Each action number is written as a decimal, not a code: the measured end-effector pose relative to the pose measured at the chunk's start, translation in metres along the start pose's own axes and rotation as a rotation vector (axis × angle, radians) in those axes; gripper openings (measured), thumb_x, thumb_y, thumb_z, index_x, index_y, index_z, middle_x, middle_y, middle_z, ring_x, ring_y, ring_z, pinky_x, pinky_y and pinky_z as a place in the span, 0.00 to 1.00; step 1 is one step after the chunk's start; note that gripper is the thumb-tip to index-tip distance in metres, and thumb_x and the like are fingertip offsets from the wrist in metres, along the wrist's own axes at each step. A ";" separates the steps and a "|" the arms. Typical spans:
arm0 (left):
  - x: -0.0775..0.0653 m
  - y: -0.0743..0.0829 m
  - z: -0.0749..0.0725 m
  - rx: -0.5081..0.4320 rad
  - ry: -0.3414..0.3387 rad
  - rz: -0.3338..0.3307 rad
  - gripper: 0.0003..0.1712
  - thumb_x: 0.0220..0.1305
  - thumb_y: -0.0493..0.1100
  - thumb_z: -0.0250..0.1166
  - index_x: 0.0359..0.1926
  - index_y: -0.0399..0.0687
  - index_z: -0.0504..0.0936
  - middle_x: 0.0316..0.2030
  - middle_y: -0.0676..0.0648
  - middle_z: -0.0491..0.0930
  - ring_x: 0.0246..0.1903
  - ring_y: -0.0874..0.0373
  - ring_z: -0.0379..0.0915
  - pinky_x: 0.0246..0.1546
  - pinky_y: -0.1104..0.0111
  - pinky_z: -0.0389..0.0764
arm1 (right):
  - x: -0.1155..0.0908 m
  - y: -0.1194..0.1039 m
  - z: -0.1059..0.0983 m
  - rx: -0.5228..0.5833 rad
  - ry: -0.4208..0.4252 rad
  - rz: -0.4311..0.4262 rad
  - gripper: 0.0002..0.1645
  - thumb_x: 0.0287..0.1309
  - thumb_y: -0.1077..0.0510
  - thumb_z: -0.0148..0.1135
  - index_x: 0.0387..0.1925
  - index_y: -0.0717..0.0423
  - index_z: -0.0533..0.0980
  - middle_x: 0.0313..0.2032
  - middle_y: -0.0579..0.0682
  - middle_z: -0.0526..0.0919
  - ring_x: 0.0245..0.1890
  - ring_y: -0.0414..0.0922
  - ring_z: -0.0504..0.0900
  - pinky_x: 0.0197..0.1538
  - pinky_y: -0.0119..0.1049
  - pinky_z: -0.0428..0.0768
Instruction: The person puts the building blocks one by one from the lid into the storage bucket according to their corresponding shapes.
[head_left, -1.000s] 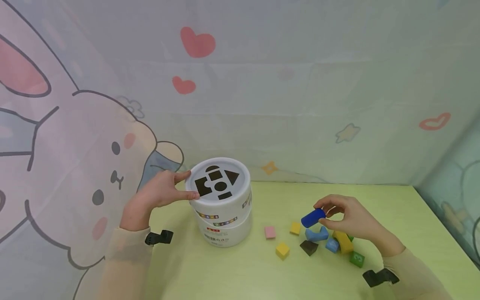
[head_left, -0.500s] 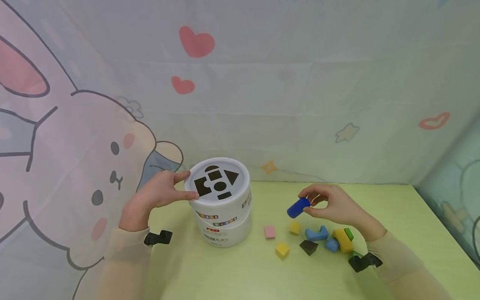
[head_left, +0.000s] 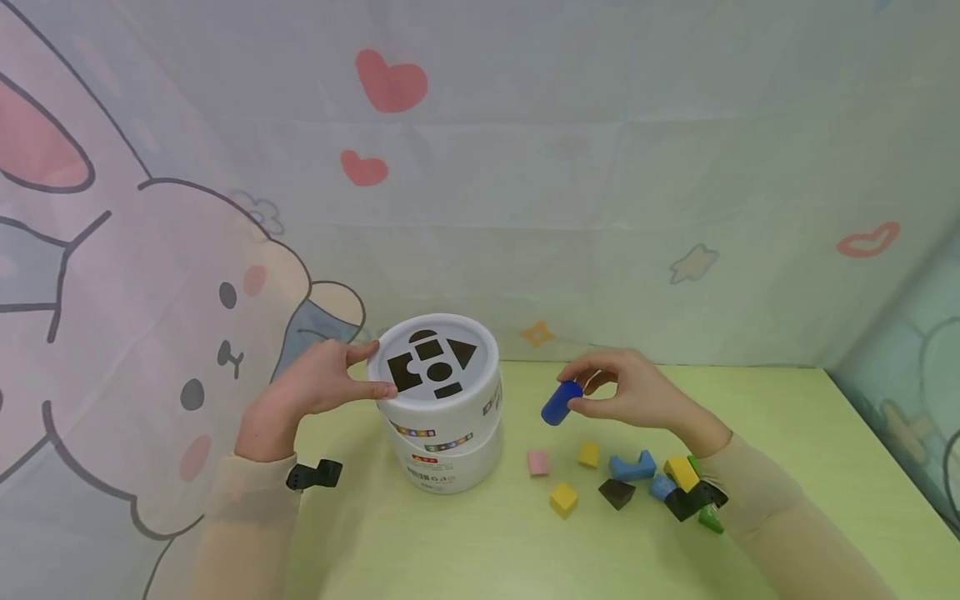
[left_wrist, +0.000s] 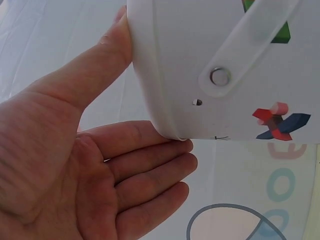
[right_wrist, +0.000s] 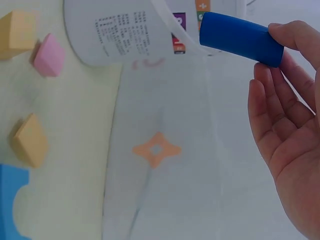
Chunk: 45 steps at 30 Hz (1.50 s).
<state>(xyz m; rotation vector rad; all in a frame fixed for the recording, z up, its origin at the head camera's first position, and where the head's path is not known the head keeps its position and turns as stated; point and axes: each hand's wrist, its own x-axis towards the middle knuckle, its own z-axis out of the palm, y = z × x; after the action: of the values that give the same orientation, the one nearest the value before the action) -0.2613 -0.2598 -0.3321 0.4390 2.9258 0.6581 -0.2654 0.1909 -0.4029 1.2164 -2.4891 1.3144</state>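
A white round shape-sorter bucket (head_left: 450, 458) stands on the table, its lid (head_left: 405, 406) cut with dark holes, among them a triangle, a circle and squares. My left hand (head_left: 318, 379) grips the lid's left edge, thumb on top; in the left wrist view that hand (left_wrist: 115, 150) has its fingers against the rim, near a clear handle (left_wrist: 250, 47). To the right of the bucket, above the table, my right hand (head_left: 630, 392) pinches a dark blue cylinder block (head_left: 562, 402) by one end. The right wrist view shows the cylinder tilted between thumb and fingers.
On the table (head_left: 480, 550) lie a pink block (head_left: 537, 462), two yellow blocks, one nearer the front (head_left: 564, 500), a dark brown block (head_left: 617, 493), and a blue arch block (head_left: 633, 467). More blocks lie partly under the right wrist's camera. A printed cloth (head_left: 600, 208) hangs behind.
My right hand has carried the blue cylinder leftward and a little upward, away from the loose blocks and closer to the bucket. The left hand keeps its grip on the lid.
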 end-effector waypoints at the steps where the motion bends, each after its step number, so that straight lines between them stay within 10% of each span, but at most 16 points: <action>1: 0.000 0.000 0.000 0.002 0.000 0.003 0.59 0.59 0.70 0.78 0.79 0.39 0.68 0.68 0.31 0.76 0.73 0.33 0.66 0.61 0.42 0.77 | 0.003 -0.003 0.000 0.003 -0.002 -0.006 0.19 0.61 0.63 0.78 0.53 0.50 0.87 0.47 0.41 0.89 0.44 0.42 0.86 0.49 0.40 0.87; 17: 0.003 -0.001 0.003 0.000 0.006 0.024 0.57 0.60 0.69 0.78 0.78 0.39 0.69 0.68 0.32 0.77 0.73 0.34 0.67 0.61 0.42 0.77 | 0.059 -0.036 0.004 0.139 0.019 -0.128 0.18 0.60 0.68 0.77 0.52 0.62 0.86 0.47 0.48 0.89 0.44 0.47 0.87 0.47 0.42 0.87; 45: 0.006 -0.003 0.003 0.026 -0.008 -0.005 0.60 0.57 0.72 0.77 0.79 0.42 0.68 0.63 0.33 0.82 0.67 0.37 0.74 0.48 0.53 0.78 | 0.128 -0.062 0.045 0.131 0.027 -0.050 0.22 0.61 0.62 0.79 0.55 0.63 0.86 0.46 0.48 0.89 0.45 0.45 0.86 0.51 0.43 0.86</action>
<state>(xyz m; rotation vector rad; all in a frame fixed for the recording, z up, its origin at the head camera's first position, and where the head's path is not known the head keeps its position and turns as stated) -0.2675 -0.2589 -0.3364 0.4360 2.9300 0.6165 -0.2983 0.0605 -0.3382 1.2683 -2.3712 1.4911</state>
